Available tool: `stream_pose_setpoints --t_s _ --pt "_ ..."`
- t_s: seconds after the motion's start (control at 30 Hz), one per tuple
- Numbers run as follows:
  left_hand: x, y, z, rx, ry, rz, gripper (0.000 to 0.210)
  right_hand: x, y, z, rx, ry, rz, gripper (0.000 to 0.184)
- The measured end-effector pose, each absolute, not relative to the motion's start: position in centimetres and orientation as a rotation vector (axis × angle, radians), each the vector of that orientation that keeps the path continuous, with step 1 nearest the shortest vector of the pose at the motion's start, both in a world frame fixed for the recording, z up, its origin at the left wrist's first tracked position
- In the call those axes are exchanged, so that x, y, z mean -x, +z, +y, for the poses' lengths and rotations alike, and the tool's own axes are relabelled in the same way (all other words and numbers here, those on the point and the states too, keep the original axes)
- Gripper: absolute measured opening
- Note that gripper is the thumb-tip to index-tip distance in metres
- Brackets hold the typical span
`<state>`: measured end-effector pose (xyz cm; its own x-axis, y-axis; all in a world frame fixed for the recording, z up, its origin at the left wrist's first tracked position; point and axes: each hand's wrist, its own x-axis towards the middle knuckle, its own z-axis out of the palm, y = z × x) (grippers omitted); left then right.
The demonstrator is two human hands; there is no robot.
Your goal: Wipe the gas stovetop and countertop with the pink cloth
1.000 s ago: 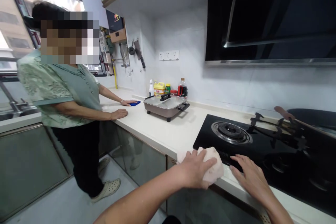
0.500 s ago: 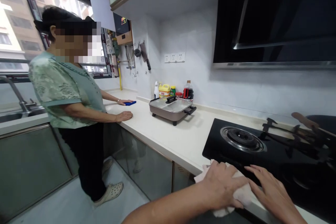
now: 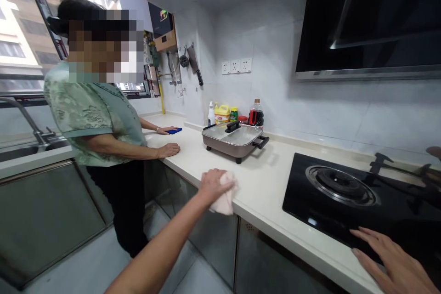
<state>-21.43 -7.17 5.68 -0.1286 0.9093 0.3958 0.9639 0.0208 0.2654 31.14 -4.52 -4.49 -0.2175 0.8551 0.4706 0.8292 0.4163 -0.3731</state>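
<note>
My left hand is closed on a pale pinkish cloth at the front edge of the white countertop; part of the cloth hangs over the edge. Fingers spread, my right hand is at the near edge of the black gas stove and holds nothing. Behind my left hand stands a brown electric pan on short black feet, covered by a glass lid with a black knob.
At the counter's left, another person presses a blue cloth. Behind the pan stand a yellow jug and a dark bottle. A cleaver hangs on the wall. A range hood overhangs the stove; a sink lies far left.
My left hand has moved left along the counter edge with the cloth, away from the stove front and my right hand. My right hand stays by the stove. The view has shifted slightly.
</note>
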Motion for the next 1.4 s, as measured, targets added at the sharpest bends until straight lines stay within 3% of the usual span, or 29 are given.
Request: stream_pose_setpoints --t_s 0.23,0.57,0.77,0.93,1.1,1.27,1.4 --pt "29.3 7.3 -5.4 1.645 -0.711 -2.344 0.055 -30.4 -3.7 -4.9 1.43 0.051 -2.049 0.063" --pt "18.6 1.8 -9.6 1.712 -0.999 -2.018 0.043 -29.7 -4.2 -4.6 1.425 -0.047 -2.083 0.06" --pt "8.7 -1.8 -11.4 1.887 -1.167 -1.723 0.062 -30.1 -4.2 -4.8 1.408 -0.062 -2.106 0.061" --pt "1.9 -4.9 -13.4 2.207 -1.015 -1.345 0.092 -30.3 -4.4 -4.5 1.393 -0.029 -2.097 0.061" --pt "-0.5 -7.5 -12.0 2.358 -0.884 -1.156 0.066 -30.6 -4.3 -4.3 1.352 -0.077 -2.101 0.058" --pt "4.6 -8.1 -9.4 2.383 -0.915 -1.0 0.035 -30.5 -4.3 -4.6 1.406 -0.104 -2.093 0.061" --pt "13.5 -6.8 -8.1 2.271 -0.949 -0.942 0.037 -30.3 -4.4 -5.0 1.41 -0.216 -2.096 0.062"
